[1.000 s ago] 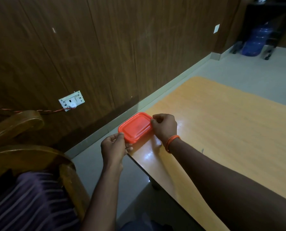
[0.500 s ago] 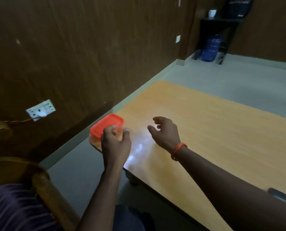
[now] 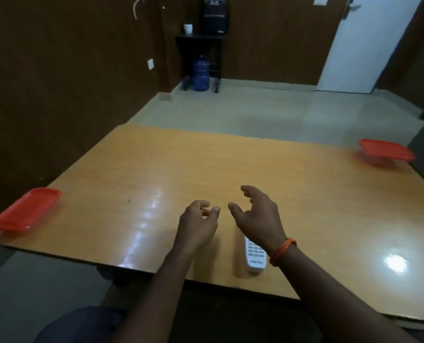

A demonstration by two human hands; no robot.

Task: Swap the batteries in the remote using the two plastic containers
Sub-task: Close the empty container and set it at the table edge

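There were two hands over the desk (image 3: 181, 164), and neither held anything. The left hand (image 3: 198, 222) hung with its fingers loosely curled and the thumb close to the fingertips. The right hand (image 3: 258, 216) was spread wider, fingers apart and relaxed, with one orange band (image 3: 281, 251) round its wrist. One white remote (image 3: 254, 254) lay buttons up near the desk's near edge, just under the right wrist, so its far end was hidden. I could not tell whether the hand touched it. I counted two plastic containers, both with red lids on. The left container (image 3: 26, 210) sat at the desk's left corner by the near edge. The right container (image 3: 385, 152) sat at the far right corner, well apart from the first and from the remote. What lay inside either one I could not make out. Beyond the desk, by the far wall, stood one dark stand (image 3: 198, 42) with one white cup (image 3: 188, 28) and one dark backpack (image 3: 214, 14) on top. One blue water jug (image 3: 201, 76) sat below it on the floor. One white door (image 3: 354, 43) stood off to the right.
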